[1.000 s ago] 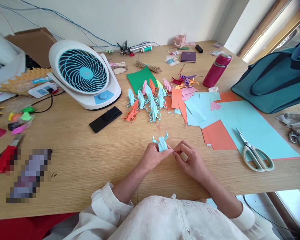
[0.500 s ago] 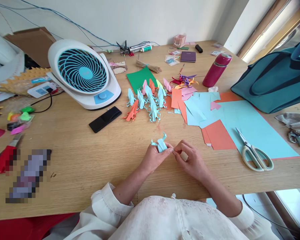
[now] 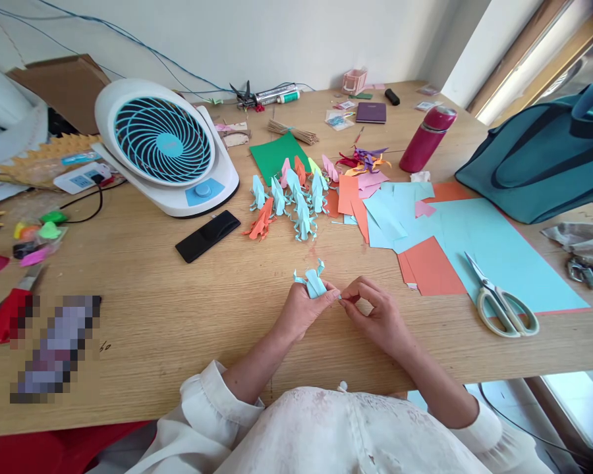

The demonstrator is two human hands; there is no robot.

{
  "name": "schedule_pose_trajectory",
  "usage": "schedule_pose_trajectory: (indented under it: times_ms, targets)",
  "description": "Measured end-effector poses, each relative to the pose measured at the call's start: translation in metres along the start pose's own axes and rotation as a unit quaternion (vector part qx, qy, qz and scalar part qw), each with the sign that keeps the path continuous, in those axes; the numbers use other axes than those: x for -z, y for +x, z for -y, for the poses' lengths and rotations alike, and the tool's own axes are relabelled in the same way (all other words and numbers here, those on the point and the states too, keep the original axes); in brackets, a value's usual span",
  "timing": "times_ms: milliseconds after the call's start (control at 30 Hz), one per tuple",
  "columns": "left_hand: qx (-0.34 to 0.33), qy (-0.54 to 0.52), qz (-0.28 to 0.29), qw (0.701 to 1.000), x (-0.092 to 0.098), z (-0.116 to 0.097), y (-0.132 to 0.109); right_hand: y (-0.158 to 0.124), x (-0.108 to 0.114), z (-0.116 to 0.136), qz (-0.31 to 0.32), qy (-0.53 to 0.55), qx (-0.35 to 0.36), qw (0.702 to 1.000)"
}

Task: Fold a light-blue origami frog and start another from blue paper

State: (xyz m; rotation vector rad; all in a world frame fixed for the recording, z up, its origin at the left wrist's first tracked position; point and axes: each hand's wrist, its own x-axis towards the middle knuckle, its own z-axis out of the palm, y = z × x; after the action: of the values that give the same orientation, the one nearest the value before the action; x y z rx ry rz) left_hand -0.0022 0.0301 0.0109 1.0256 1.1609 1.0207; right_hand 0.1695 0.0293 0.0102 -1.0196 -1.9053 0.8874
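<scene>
Head view: looking down over a wooden table [image 3: 178,316] from its near edge.
Light-blue figure [image 3: 314,284]: folded from paper, held up near the table's front, with two thin curled limbs poking out on the far side.
Left hand [image 3: 301,309]: closed on the figure's body, with thumb laid along the near side (most other fingers tucked behind, hard to make out).
Right hand [image 3: 375,313]: narrow pinch of thumb and forefinger at a small tip beside the left thumb; apparently gripping it, though too small to tell how much paper.
Folded figures [image 3: 303,217]: clustered beyond both hands, mostly light blue, with orange, pink and yellow-green among them; apart from the held one.
Scissors [image 3: 505,311]: lying right of the right hand, blades over a light-blue sheet [image 3: 511,247], next to orange paper [image 3: 437,266].
Tear: likeliest at the pinched tip, from too hard a pull or twist on so narrow a bit.
Slip: possible at the same tip, for want of paper to hold.
Crush: a risk to the body, from too firm a left thumb.
Bent limbs: easily caused by brushing against fingers or table.
Draught: perhaps enough to shift loose paper, with the fan [image 3: 168,145] running (impossible to tell here).
</scene>
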Motion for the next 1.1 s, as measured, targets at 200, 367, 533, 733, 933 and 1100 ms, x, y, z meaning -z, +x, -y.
schedule_pose_trajectory:
  times_ms: [200, 367, 533, 733, 933, 1100]
  targets:
    - [0.019, 0.013, 0.004, 1.000, 0.000, -0.002, 0.000, -0.001, 0.002, -0.001, 0.002, -0.013, 0.042, 0.999]
    - [0.066, -0.017, 0.015, 0.998, 0.001, -0.002, 0.000, -0.002, 0.005, -0.003, 0.030, -0.108, 0.121, 0.986]
    - [0.100, -0.068, 0.051, 0.991, 0.002, -0.003, 0.000, -0.004, 0.007, -0.005, 0.040, -0.132, 0.168, 0.976]
    - [0.133, -0.093, 0.090, 0.983, 0.006, -0.003, 0.000, -0.005, 0.010, -0.007, 0.037, -0.149, 0.213, 0.965]
    - [0.160, -0.088, 0.120, 0.976, 0.011, 0.000, 0.001, -0.007, 0.013, -0.011, 0.075, -0.185, 0.246, 0.948]
    - [0.206, -0.122, 0.141, 0.961, 0.012, 0.000, 0.002, -0.007, 0.012, -0.013, 0.075, -0.229, 0.271, 0.932]
